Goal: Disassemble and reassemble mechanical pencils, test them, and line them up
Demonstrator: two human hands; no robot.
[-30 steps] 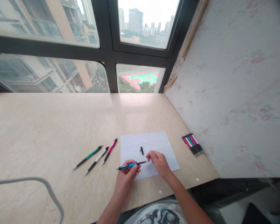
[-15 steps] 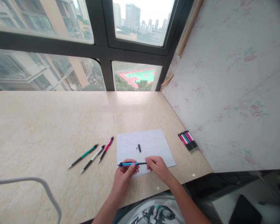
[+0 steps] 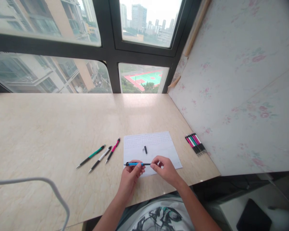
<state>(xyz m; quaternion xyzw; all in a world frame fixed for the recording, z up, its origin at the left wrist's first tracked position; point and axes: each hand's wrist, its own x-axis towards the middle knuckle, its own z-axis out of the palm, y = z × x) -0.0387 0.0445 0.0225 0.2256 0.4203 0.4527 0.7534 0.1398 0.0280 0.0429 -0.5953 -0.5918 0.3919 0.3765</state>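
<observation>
My left hand (image 3: 129,177) is closed around a blue pen (image 3: 133,164), which lies nearly level above the paper's front edge. From the pen's right end sticks a thin dark rod (image 3: 146,164). The thumb and fingers of my right hand (image 3: 167,170) pinch together at the rod's far end. Beyond the hands, a black pen grip (image 3: 145,149) rests on the written sheet of paper (image 3: 156,144), with a tiny pen tip (image 3: 143,149) beside it.
Left of the paper lie a green pen (image 3: 91,156), a white pen (image 3: 100,158) and a pink pen (image 3: 113,150). Several pens (image 3: 195,143) sit in a row near the papered wall (image 3: 243,96). A grey cable (image 3: 55,189) arcs over the left front of the marble-look counter (image 3: 50,128).
The view has shifted slightly, so the counter items appear a little to the right and higher. Both hands keep their grasp on the pen and rod.
</observation>
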